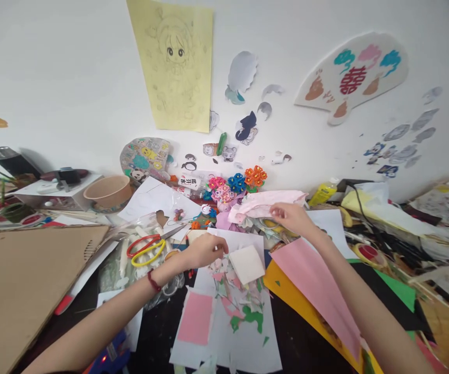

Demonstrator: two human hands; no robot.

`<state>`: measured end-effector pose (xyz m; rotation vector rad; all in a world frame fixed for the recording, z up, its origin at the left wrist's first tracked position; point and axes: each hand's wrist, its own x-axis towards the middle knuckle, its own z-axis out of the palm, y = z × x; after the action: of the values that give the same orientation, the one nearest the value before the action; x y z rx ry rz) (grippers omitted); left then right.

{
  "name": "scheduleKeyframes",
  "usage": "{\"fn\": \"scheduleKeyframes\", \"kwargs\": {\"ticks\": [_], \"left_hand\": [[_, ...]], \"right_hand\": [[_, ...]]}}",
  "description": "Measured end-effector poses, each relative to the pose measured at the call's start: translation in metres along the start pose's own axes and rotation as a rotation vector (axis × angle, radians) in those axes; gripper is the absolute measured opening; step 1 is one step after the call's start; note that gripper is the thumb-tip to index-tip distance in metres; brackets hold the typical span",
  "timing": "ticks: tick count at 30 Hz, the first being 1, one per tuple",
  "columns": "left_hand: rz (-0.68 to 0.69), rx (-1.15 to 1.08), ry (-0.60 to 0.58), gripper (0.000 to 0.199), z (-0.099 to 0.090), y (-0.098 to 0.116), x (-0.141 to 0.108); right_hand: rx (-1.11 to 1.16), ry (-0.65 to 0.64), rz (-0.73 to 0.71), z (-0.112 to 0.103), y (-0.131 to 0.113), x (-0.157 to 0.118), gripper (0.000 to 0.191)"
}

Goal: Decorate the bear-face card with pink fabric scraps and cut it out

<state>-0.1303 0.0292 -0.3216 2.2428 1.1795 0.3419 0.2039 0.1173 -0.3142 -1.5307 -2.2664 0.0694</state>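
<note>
My left hand (208, 250) is over the left edge of a heap of torn paper scraps (234, 291), its fingers curled together; whatever they pinch is hidden. Beside its fingertips, a square white piece (247, 264) lies on the scraps. A white paper sheet (261, 348) is under the heap and also carries a pink rectangle (195, 318). Farther back on the right, my right hand (292, 218) has bent fingers at the edge of a pale pink, crumpled bag-like thing (265, 204), seemingly gripping it. More scraps show beneath that pink thing.
Red and yellow scissors (146, 250) rest on a plastic bag at left, near a cardboard sheet (33, 280). Bright craft flowers (236, 184) stand against the wall. A pink sheet (318, 291) lies under my right forearm. A glue gun (109, 356) is at front left.
</note>
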Motion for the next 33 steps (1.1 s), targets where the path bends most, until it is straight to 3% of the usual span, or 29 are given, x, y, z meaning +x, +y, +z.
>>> {"fn": "scheduleKeyframes", "kwargs": {"ticks": [3, 7, 10, 13, 18, 21, 23, 26, 28, 30, 33], "left_hand": [[0.034, -0.022, -0.025, 0.025, 0.006, 0.008, 0.006], [0.056, -0.015, -0.020, 0.026, 0.005, 0.017, 0.003], [0.063, 0.022, 0.002, 0.024, -0.002, 0.021, -0.010], [0.050, 0.082, 0.089, 0.024, -0.009, 0.031, -0.024], [0.086, 0.443, 0.450, 0.042, -0.015, 0.066, -0.034], [0.103, 0.539, 0.577, 0.027, -0.022, 0.083, -0.043], [0.101, 0.491, 0.613, 0.022, -0.026, 0.087, -0.053], [0.032, 0.215, 0.668, 0.026, -0.026, 0.090, -0.072], [-0.034, -0.024, 0.567, 0.031, -0.022, 0.091, -0.083], [-0.060, -0.129, 0.508, 0.028, -0.015, 0.090, -0.091], [0.013, 0.058, 0.729, 0.026, -0.005, 0.087, -0.102]], "right_hand": [[-0.003, -0.123, -0.023, 0.022, -0.011, -0.016, 0.010], [0.067, -0.138, 0.007, 0.038, -0.018, -0.016, 0.004], [0.201, -0.105, 0.041, 0.024, -0.020, -0.010, 0.016], [0.398, -0.086, 0.043, -0.007, -0.034, -0.015, 0.035], [0.714, -0.187, -0.075, -0.048, -0.101, -0.049, 0.036], [1.091, -0.253, -0.145, -0.055, -0.143, -0.072, 0.025], [1.201, -0.247, -0.167, -0.053, -0.163, -0.085, 0.022], [1.280, -0.256, -0.215, -0.044, -0.183, -0.101, 0.027], [1.382, -0.223, -0.237, -0.036, -0.196, -0.110, 0.031], [1.508, -0.168, -0.210, -0.028, -0.209, -0.117, 0.030], [1.615, -0.140, -0.101, -0.021, -0.228, -0.125, 0.023]]}}
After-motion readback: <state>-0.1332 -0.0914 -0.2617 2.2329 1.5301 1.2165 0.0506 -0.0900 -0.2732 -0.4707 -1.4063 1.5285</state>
